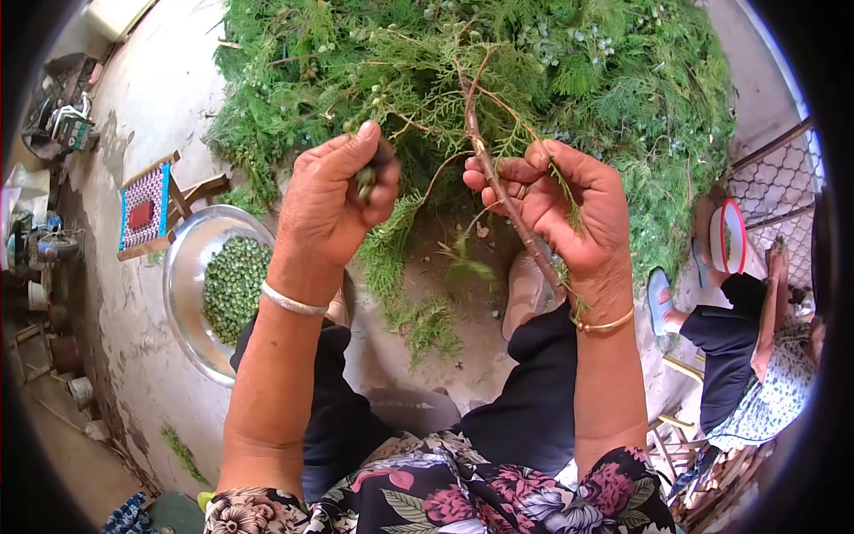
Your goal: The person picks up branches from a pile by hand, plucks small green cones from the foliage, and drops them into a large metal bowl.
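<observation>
My right hand (574,205) grips a woody evergreen branch (480,147) between thumb and fingers. The branch slants from my right wrist up toward the pile, with thin green sprigs hanging off it. Curled beside it, my left hand (338,191) has several small green cones in its fingers, partly hidden and blurred. Left of my left forearm sits a wide metal basin (184,294), holding a heap of green cones (236,289). A large pile of evergreen cuttings (587,80), some bearing cones, lies in front of both hands.
A low stool with a woven seat (142,209) stands behind the basin. At right, another person (756,356) sits near a red-rimmed bowl (731,236) and a wire mesh panel (787,187). Loose sprigs (422,325) lie on the floor between my feet. Assorted household items line the left wall.
</observation>
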Demonstrator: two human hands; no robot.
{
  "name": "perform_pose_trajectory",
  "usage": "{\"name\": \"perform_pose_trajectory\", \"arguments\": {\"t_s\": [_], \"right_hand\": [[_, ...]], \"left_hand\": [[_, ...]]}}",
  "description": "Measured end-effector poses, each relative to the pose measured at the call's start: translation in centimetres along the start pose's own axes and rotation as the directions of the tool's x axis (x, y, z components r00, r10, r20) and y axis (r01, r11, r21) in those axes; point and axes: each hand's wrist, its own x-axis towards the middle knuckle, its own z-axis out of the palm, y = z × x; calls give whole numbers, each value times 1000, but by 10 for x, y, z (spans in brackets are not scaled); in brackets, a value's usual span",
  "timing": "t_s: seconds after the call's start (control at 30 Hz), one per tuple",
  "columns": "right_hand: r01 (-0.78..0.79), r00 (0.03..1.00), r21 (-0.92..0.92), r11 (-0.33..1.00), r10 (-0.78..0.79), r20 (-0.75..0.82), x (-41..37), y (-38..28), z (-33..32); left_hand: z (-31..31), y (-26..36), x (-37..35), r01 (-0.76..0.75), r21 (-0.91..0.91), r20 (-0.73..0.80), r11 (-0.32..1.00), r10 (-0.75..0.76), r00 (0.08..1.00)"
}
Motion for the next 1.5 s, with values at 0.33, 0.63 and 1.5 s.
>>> {"name": "perform_pose_trajectory", "arguments": {"t_s": [0.33,0.63,1.5], "right_hand": [[16,999,45,999,-18,42,1,-1,3],[19,1000,-13,1000,-19,-17,3,2,4],[89,996,-32,996,-89,-12,-10,-17,-2]], "left_hand": [[21,-47,-29,133,661,119,738,-278,953],[18,-50,-30,30,495,53,869,-65,996],[11,2,-42,-51,592,508,804,-323,798]]}}
